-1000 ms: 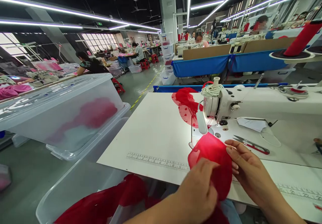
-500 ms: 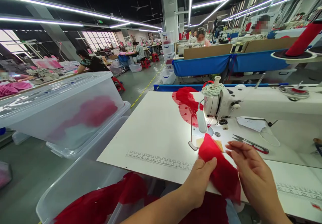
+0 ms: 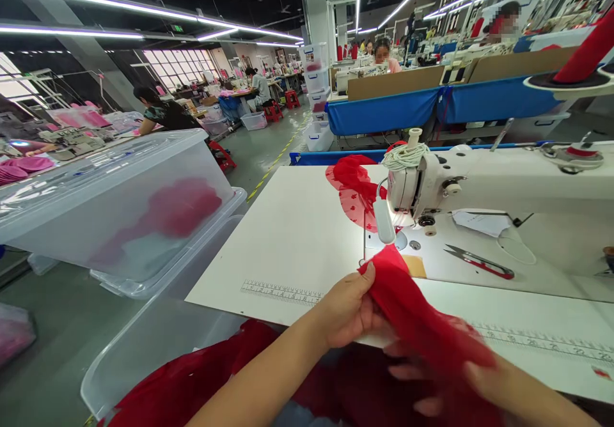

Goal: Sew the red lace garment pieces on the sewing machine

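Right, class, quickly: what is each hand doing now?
Left hand: closed, pinching the red fabric.
Right hand: blurred under the fabric, grip cannot be told.

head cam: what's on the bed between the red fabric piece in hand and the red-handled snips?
Head view: a tan patch on the machine bed lies between the red fabric piece and the snips; otherwise bare white bed.

Garment factory floor, sewing machine [image 3: 480, 190], rows of workstations, fabric bins [image 3: 115, 203]
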### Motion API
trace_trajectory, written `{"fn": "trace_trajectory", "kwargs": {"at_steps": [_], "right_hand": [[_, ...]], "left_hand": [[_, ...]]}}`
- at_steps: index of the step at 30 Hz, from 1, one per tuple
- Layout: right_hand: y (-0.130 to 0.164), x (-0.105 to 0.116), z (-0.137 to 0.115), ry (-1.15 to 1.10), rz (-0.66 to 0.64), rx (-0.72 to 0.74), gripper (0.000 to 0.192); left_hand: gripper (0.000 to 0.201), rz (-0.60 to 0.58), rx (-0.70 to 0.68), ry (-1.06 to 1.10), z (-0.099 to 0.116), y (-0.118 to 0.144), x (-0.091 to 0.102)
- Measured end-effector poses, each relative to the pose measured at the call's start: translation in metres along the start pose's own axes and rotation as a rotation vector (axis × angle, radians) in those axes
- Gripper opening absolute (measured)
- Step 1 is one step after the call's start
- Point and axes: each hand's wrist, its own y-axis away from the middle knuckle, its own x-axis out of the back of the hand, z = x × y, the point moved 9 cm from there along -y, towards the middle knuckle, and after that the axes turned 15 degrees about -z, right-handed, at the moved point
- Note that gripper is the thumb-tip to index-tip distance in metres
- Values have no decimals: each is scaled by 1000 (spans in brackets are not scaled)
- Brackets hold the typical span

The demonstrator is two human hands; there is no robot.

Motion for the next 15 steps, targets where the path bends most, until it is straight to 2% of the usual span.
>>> {"fn": "trace_trajectory", "kwargs": {"at_steps": [2, 5, 8, 10, 12, 13, 15], "right_hand": [[-13, 13, 3, -56, 91, 82, 64], [-35, 24, 1, -173, 169, 147, 57], [-39, 38, -14, -86, 345, 138, 57], [-26, 53, -37, 139, 541, 194, 58], [-7, 63, -62, 515, 737, 252, 49], [0, 65, -72, 729, 807, 264, 42], [4, 64, -80, 1081, 850, 237, 32]], "left_hand": [[41, -42, 48, 46, -15, 1, 1], [31, -58, 46, 34, -24, 2, 2], [33, -16, 34, -12, -26, 6, 7], [36, 17, 40, -44, -29, 11, 11], [38, 30, 78, -67, -35, 14, 12], [41, 34, 104, -77, -39, 16, 12], [53, 49, 143, -100, -46, 18, 12]]}}
